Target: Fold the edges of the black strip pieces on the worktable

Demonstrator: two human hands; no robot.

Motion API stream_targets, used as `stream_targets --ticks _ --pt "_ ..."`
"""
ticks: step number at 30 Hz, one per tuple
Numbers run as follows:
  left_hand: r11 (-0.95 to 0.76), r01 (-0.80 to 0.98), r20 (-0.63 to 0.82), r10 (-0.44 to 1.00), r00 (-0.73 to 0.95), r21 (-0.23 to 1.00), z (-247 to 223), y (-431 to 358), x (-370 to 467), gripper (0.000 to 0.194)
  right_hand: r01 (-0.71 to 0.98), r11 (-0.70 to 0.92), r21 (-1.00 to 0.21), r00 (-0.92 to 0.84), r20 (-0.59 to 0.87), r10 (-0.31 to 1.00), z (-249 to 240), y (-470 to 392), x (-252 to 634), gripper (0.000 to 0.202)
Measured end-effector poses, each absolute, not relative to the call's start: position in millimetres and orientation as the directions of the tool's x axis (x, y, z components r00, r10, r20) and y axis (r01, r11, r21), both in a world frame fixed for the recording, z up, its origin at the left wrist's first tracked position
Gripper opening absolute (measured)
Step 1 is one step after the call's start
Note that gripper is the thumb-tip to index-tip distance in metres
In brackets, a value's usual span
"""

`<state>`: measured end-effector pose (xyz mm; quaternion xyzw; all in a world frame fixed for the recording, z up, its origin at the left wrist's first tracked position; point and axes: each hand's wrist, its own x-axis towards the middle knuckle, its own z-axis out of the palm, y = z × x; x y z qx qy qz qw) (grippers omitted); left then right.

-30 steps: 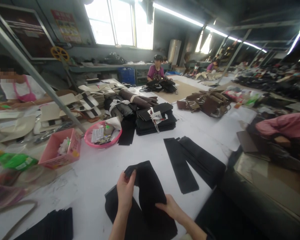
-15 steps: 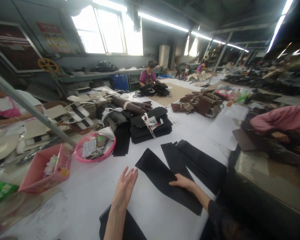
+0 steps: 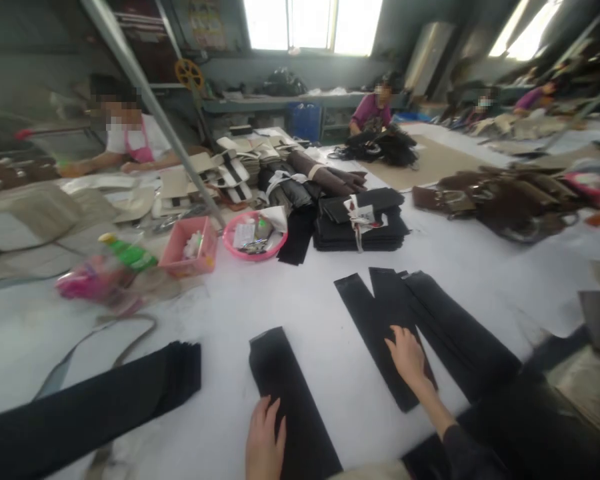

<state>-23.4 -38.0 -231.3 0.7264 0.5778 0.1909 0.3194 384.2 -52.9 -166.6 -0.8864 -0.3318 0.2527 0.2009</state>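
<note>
The left hand (image 3: 265,433) lay flat, fingers extended, on a black fabric strip (image 3: 293,400) on the white desk (image 3: 305,313), while the right hand (image 3: 407,353) pressed open-palmed on another strip (image 3: 375,327) just beside a fanned pile (image 3: 455,333).

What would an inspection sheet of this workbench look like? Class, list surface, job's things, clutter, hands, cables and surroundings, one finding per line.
Surface: white table, long and shared.
Job's things: black strip under the left hand; fanned black strips under the right hand; black stack at left.
Clutter: pink bowl, pink box, green bottle, tied black bundle, brown bags.
Hands: left hand flat and open on its strip; right hand flat and open on the fanned strips.
Cables: nothing seen; a grey strap loops on the table.
Surroundings: other people at work, bright windows.
</note>
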Motion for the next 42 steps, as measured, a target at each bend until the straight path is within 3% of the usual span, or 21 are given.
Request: stream_targets --ticks 6,10,14,17,21,24,27,31,36,40,42 --pt "-0.247 0.861 -0.168 0.921 0.351 0.445 -222 -62 -27 0.057 0.521 -0.504 -0.689 0.288 -0.413 0.864 -187 -16 250 0.027" --pt "-0.27 0.89 -0.181 0.918 0.353 0.369 -219 -69 -22 0.063 0.425 -0.447 -0.787 0.197 -0.401 0.894 -191 16 182 0.036" --pt "-0.264 0.886 -0.238 0.898 0.37 0.381 -216 -80 -19 0.068 0.321 -0.387 -0.864 0.099 -0.376 0.921 -184 48 156 0.035" --pt "-0.228 0.838 -0.288 0.867 0.406 0.496 -210 -86 -26 0.073 0.264 -0.37 -0.891 0.049 -0.37 0.928 -179 56 146 0.036" --pt "0.032 0.588 -0.276 0.902 0.331 0.808 -199 -83 -45 0.043 0.201 -0.359 -0.911 0.026 -0.361 0.932 -170 36 140 0.04" --pt "0.293 0.252 -0.311 0.95 0.033 0.922 -190 -65 -60 0.03 0.154 -0.358 -0.921 -0.006 -0.364 0.931 -156 16 144 0.038" --pt "0.341 0.031 -0.334 0.931 -0.145 0.939 -176 -36 -69 0.049 0.126 -0.369 -0.921 -0.041 -0.377 0.925 -140 5 148 0.039" --pt "0.335 -0.189 -0.358 0.928 -0.103 0.923 -145 7 -69 0.073 0.112 -0.372 -0.921 -0.084 -0.382 0.921 -123 4 148 0.038" --pt "0.361 -0.417 -0.41 0.912 -0.029 0.834 -109 37 -59 0.073 0.138 -0.342 -0.929 -0.101 -0.357 0.929 -104 2 144 0.036" --pt "0.442 -0.502 -0.558 0.824 -0.102 0.744 -101 38 -55 0.077 0.284 -0.275 -0.919 -0.093 -0.312 0.945 -85 -4 143 0.027" --pt "0.455 -0.546 -0.555 0.831 -0.023 0.704 -96 35 -55 0.069 0.325 -0.255 -0.911 -0.111 -0.305 0.946 -73 -7 141 0.027"
